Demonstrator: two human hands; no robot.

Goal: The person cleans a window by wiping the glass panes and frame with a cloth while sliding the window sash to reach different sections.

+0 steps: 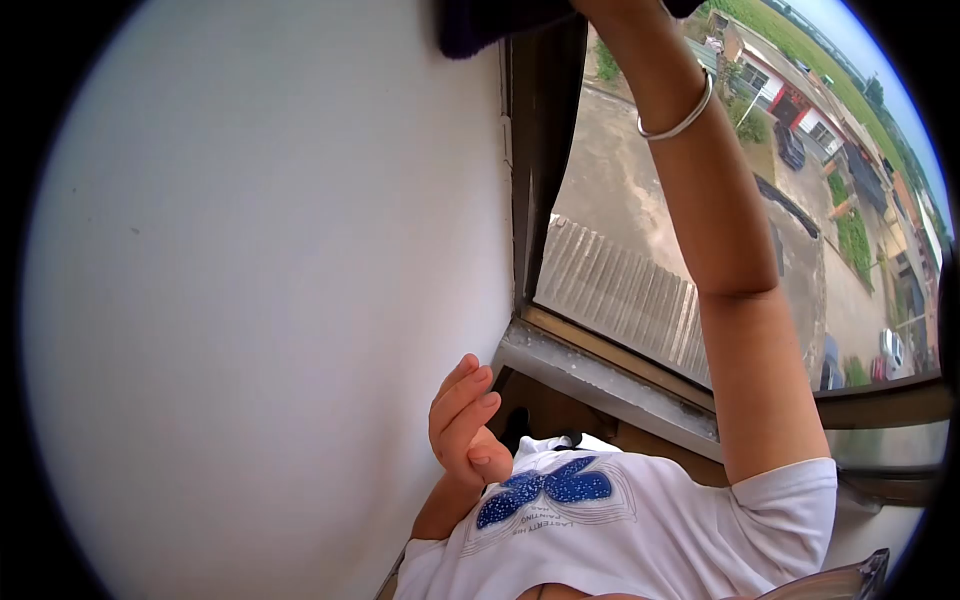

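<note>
At the top edge, my right hand point(610, 6) is raised in front of a window and mostly cut off, its fingers out of sight. A dark purple cloth point(470, 30) lies right against it, beside the corner of wall and window frame; the grip on it cannot be seen. A silver bangle point(686, 125) circles that wrist. Lower down, my left hand point(468, 420) is held up near the white wall, in front of my chest. Its fingers are loosely bent and slightly apart, with nothing in them.
A white wall point(260, 300) fills the left side. On the right, the window with its dark frame point(535, 150) and grey sill point(610, 375) looks down on a yard, a corrugated roof point(620, 285), cars and buildings. My white shirt point(660, 530) shows at the bottom.
</note>
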